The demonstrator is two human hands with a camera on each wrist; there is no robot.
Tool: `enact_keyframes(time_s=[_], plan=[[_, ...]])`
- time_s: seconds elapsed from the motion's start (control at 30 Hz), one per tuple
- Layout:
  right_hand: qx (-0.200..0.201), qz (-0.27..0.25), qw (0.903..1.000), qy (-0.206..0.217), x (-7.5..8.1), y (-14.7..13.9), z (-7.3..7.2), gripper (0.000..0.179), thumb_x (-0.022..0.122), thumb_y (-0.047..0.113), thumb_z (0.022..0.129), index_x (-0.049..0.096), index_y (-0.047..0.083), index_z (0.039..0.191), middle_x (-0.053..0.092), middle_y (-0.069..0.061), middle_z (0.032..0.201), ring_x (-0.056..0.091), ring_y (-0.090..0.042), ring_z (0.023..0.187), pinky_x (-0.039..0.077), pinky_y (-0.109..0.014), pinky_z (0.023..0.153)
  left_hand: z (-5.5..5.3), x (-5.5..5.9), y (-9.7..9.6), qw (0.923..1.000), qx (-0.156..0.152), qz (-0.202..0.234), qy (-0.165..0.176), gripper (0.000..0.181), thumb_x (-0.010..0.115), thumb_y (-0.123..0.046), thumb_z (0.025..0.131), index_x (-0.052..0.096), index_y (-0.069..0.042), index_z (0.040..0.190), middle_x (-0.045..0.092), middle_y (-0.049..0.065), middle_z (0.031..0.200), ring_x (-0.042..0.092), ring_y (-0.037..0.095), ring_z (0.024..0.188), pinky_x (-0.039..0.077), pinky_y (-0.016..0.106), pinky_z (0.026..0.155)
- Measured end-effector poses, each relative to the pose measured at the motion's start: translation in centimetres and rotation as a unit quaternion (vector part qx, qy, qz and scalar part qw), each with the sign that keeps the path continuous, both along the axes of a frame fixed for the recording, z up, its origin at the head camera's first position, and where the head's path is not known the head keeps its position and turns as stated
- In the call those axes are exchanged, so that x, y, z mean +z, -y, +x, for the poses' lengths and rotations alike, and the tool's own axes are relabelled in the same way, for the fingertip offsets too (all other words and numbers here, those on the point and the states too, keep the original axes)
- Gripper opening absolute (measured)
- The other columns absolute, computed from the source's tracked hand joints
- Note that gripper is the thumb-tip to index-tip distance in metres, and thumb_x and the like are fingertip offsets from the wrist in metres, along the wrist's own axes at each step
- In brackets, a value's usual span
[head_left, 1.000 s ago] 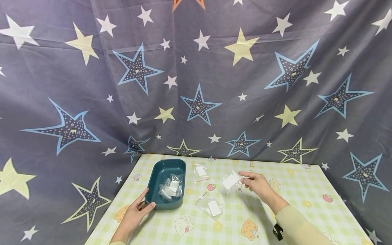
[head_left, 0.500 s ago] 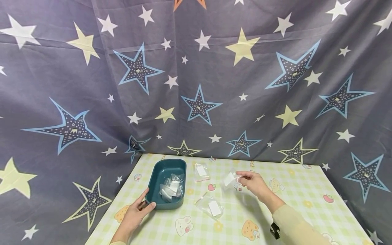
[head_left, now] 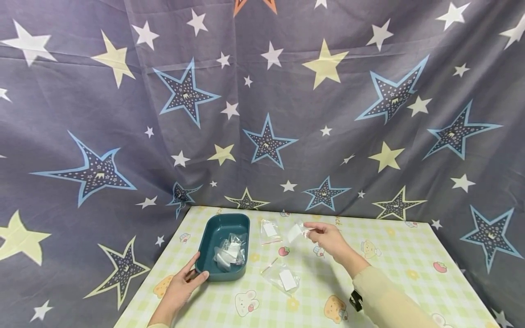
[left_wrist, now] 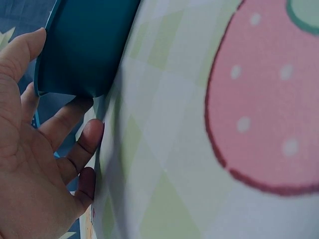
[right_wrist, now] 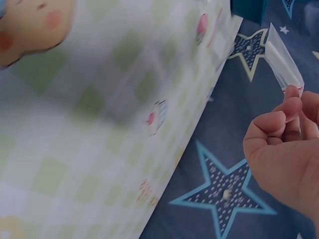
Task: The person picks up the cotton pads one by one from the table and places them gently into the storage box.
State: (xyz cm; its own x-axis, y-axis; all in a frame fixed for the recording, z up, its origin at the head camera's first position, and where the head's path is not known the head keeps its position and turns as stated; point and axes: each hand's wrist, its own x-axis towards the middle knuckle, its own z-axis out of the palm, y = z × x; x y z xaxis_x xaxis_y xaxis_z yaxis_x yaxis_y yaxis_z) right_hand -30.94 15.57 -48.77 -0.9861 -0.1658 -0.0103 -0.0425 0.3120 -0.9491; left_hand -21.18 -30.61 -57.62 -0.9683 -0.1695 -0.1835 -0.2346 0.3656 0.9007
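A dark teal rectangular box [head_left: 221,275] stands at the left of the table. Its near left corner is gripped by my left hand [head_left: 180,286], and the left wrist view shows the thumb at one side with fingers against the other. Inside lie several clear bags [head_left: 233,249] with white pieces. Between thumb and fingers, my right hand [head_left: 333,243] pinches a small clear zip bag [right_wrist: 283,59] by its red-lined end, up above the table. A white piece shows inside this bag.
Two more zip bags lie right of the box: one [head_left: 270,229] farther back, the other [head_left: 287,279] nearer. A green-checked cartoon cloth [head_left: 369,282] covers the table. Behind hangs a grey curtain [head_left: 287,95] with stars.
My right hand has carried the pinched zip bag leftward and slightly back, toward the box. My left hand and the box have stayed in place.
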Motion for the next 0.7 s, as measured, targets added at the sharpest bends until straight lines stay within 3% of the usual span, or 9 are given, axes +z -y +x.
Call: enact_keyframes(time_s=[0.2, 0.53, 0.7], plan=[[0.033, -0.018, 0.9991, -0.018, 0.6, 3.0, -0.6, 0.041, 0.067, 0.009, 0.099, 0.072, 0.005, 0.14, 0.076, -0.007, 0.098, 0.059, -0.012, 0.082, 0.047, -0.022, 0.064, 0.1, 0.1, 0.0, 1.0, -0.001, 0.005, 0.001, 0.085, 0.077, -0.044, 0.099, 0.032, -0.033, 0.17, 0.031, 0.031, 0.171, 0.039, 0.049, 0.155, 0.053, 0.055, 0.116], [0.096, -0.031, 0.9945, -0.029, 1.3, 10.3, -0.8, 0.038, 0.068, 0.008, 0.098, 0.074, 0.005, 0.136, 0.078, -0.014, 0.11, 0.066, -0.013, 0.088, 0.06, -0.031, 0.081, 0.0, 0.0, -0.1, 1.0, 0.004, -0.002, -0.003, 0.086, 0.078, -0.045, 0.099, 0.032, -0.033, 0.17, 0.039, 0.031, 0.166, 0.045, 0.048, 0.152, 0.056, 0.052, 0.114], [0.13, -0.046, 0.99, -0.03, 1.0, 14.2, -0.6, 0.038, 0.069, 0.007, 0.098, 0.074, 0.004, 0.135, 0.075, -0.01, 0.099, 0.065, -0.011, 0.085, 0.06, -0.031, 0.081, 0.1, 0.0, 0.1, 1.0, 0.0, -0.002, 0.002, 0.087, 0.078, -0.048, 0.097, 0.032, -0.036, 0.17, 0.037, 0.029, 0.168, 0.043, 0.046, 0.154, 0.054, 0.053, 0.115]])
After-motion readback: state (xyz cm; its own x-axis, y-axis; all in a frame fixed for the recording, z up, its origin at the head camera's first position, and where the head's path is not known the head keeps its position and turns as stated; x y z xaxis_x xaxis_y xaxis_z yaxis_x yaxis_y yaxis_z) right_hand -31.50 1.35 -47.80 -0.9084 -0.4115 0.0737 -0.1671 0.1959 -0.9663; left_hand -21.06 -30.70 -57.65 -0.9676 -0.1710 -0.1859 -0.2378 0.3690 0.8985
